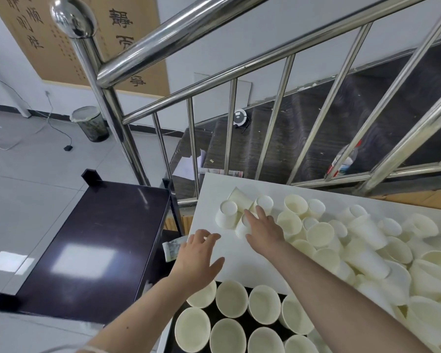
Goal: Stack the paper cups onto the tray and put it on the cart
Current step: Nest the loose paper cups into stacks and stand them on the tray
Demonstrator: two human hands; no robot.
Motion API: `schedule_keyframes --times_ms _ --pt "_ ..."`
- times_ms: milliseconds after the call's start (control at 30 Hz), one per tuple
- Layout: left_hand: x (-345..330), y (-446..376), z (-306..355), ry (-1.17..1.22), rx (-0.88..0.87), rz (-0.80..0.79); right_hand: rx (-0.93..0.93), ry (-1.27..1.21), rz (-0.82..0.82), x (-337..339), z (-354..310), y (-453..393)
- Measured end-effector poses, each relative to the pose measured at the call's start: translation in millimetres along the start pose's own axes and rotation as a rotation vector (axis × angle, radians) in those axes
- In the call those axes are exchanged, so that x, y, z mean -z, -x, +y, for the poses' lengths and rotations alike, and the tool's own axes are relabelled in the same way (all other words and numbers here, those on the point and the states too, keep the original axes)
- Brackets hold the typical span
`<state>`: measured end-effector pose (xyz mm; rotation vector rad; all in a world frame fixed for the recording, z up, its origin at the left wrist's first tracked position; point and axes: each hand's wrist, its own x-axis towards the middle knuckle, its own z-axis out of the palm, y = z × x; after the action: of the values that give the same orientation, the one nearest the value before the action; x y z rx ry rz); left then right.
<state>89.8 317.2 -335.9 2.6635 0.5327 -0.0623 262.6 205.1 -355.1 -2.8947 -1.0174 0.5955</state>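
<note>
Right hand (264, 229) reaches over the white table (214, 189), fingers extended, touching a tipped paper cup (242, 226) near the far-left corner; no clear grasp. Left hand (197, 258) hovers at the table's left edge, fingers spread, empty. Black tray (242, 322) at near edge holds upright cups. Loose cup pile (367, 240) fills the right side. Dark cart (99, 240) stands left of the table.

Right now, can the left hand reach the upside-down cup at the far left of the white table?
Probably yes. The left hand hovers open over the white table, and only bare tabletop lies between it and the upside-down cup. The right hand works beside that cup, not across the path.
</note>
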Motion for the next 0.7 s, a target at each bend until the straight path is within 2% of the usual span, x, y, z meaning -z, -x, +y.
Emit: schedule_keyframes --times_ms 267,400,467,600,700 --pt "-6 -6 -3 0.029 0.0 -0.017 0.071 -0.035 0.05 -7 4 -4" --pt "-10 -12 -1 0.05 0.009 -0.013 0.021 -0.13 0.082 -6 5 4" --pt "-11 -15 -1 0.087 0.017 0.0 -0.048 -0.368 0.097 -4 5 9" --pt "-13 -21 1 0.273 0.066 0.042 -0.213 -1.242 -0.084 8 -1 21" --pt "-12 -24 3 0.461 0.045 0.092 -0.252 -1.526 -0.214 5 0 23"
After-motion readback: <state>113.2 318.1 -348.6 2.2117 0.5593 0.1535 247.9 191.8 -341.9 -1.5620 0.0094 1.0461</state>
